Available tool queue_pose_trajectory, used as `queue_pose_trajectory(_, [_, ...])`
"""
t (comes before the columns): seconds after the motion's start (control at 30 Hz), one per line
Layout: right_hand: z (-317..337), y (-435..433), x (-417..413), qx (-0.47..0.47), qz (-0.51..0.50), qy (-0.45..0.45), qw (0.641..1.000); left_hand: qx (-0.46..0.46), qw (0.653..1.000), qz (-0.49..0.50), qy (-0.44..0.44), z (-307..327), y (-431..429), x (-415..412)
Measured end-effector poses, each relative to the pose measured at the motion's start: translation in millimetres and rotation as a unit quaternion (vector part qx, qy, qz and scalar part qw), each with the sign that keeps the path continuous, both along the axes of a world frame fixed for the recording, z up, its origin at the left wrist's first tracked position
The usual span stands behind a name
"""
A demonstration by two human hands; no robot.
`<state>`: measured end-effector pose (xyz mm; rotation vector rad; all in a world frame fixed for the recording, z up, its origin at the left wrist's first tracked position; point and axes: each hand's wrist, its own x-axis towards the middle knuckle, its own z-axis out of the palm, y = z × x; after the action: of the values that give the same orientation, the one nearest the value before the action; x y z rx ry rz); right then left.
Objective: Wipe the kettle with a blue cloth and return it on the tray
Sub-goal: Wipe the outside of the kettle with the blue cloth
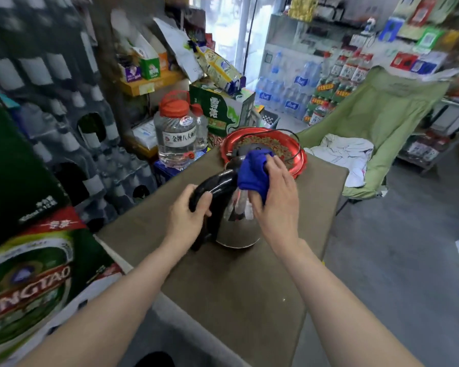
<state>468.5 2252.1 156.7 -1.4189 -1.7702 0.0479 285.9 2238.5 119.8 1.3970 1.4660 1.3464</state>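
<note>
On the brown table I see the stainless-steel kettle, its rounded, mirror-bright body standing on the bare top, off the tray. My left hand is wrapped tight around its glossy black curved handle. My right hand presses a soft, bunched blue cloth against the kettle's upper side, fingers curled over the fabric. Just behind the kettle lies the round red tray with a scalloped rim, a black cord looping across it. Around me is a cramped shop: a clear plastic jug with an orange cap, green Tsingtao beer cartons at left, a green folding chair at right.
</note>
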Motion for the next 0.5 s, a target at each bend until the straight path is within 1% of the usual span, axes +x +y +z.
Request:
queue_pose_trajectory(0.1, [-14,-1,3,0.075,0.002,-0.024,0.997,0.051,0.996,0.021,-0.068,0,1,21])
queue_pose_trajectory(0.2, [-29,-22,12,0.134,-0.006,-0.048,0.99,0.092,0.989,0.021,-0.11,12,-13,32])
queue_pose_trajectory(0.23, [-38,-38,13,0.158,-0.002,-0.064,0.985,0.101,0.986,0.014,-0.13,16,-20,33])
queue_pose_trajectory(0.3, [-54,-72,11,0.205,0.027,-0.128,0.97,0.106,0.98,0.005,-0.168,25,-36,31])
queue_pose_trajectory(0.33, [-59,-88,11,0.215,0.042,-0.155,0.963,0.101,0.979,0.001,-0.18,28,-46,29])
queue_pose_trajectory(0.37, [-60,-100,12,0.218,0.046,-0.16,0.962,0.1,0.978,-0.006,-0.184,32,-56,28])
queue_pose_trajectory(0.4, [-51,-109,12,0.212,0.033,-0.136,0.967,0.105,0.978,-0.017,-0.182,35,-66,27])
queue_pose_trajectory(0.47, [-20,-117,11,0.165,-0.031,-0.019,0.986,0.122,0.978,-0.042,-0.161,41,-87,26])
queue_pose_trajectory(0.5, [-4,-120,11,0.15,-0.058,0.026,0.987,0.132,0.978,-0.049,-0.153,46,-97,27])
